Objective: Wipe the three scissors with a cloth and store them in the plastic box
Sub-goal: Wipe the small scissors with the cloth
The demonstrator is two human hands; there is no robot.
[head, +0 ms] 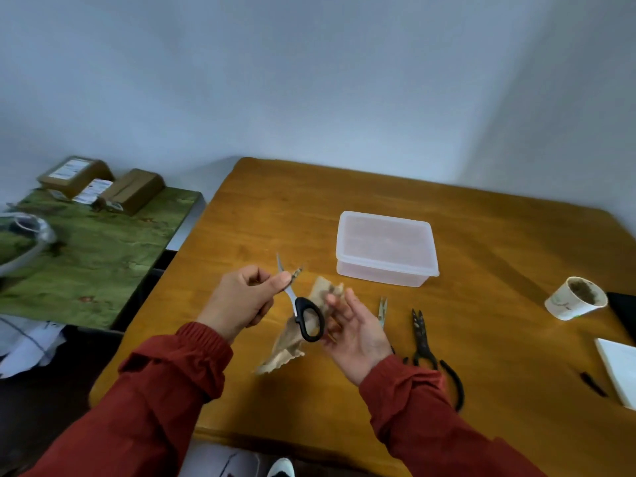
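Note:
My left hand [242, 297] pinches the blades of black-handled scissors [308, 320], which hang handle-down above the wooden table [275, 215]. The blades are slightly apart and point up and away. My right hand [354, 332] is palm-up beside the handles, with a beige cloth [292, 342] draped against its fingers and trailing down to the table. A second pair of scissors [382, 309] lies on the table right of my right hand. A third, dark and dirty pair [425, 342] lies further right. The plastic box [385, 247] stands behind them with its lid on.
A paper cup [576, 297] with dark residue lies tilted at the right. A white flat object [619, 370] and a small black piece [592, 383] sit near the right edge. Left of the table stands a green-covered surface [96, 242] with cardboard boxes [103, 184].

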